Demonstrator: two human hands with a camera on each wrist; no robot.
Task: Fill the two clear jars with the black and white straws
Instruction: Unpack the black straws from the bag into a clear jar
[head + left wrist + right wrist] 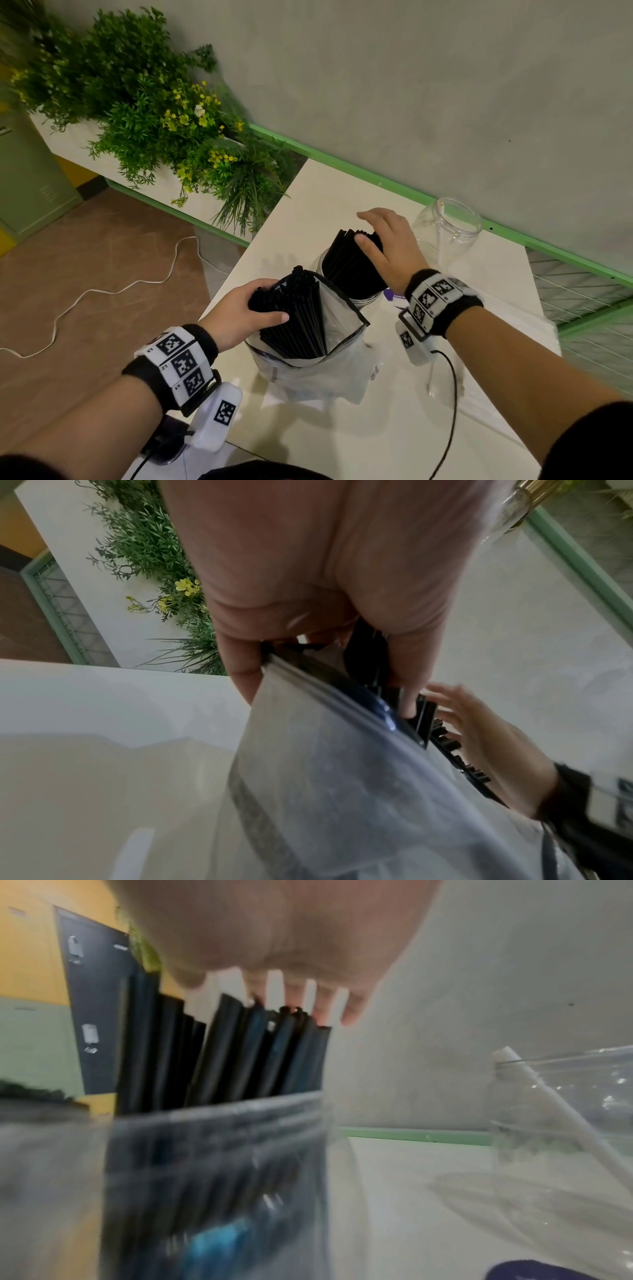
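A clear plastic bag (329,363) stands on the white table (376,438) with a bundle of black straws (301,318) sticking out of its open top. My left hand (246,308) grips the upper end of that bundle, fingers and thumb curled round it. Behind the bag, a clear jar (363,299) holds many black straws (349,267) upright. My right hand (387,240) lies over their tops with straight, spread fingers (322,1007) touching the ends. A second clear jar (448,226) stands at the back right with one white straw (548,1096) leaning in it.
A white planter with green plants and yellow flowers (164,120) runs along the left. A grey wall with a green rail (376,178) borders the table's far edge. A black cable (452,394) crosses the table on the right. A purple label (394,294) lies by the filled jar.
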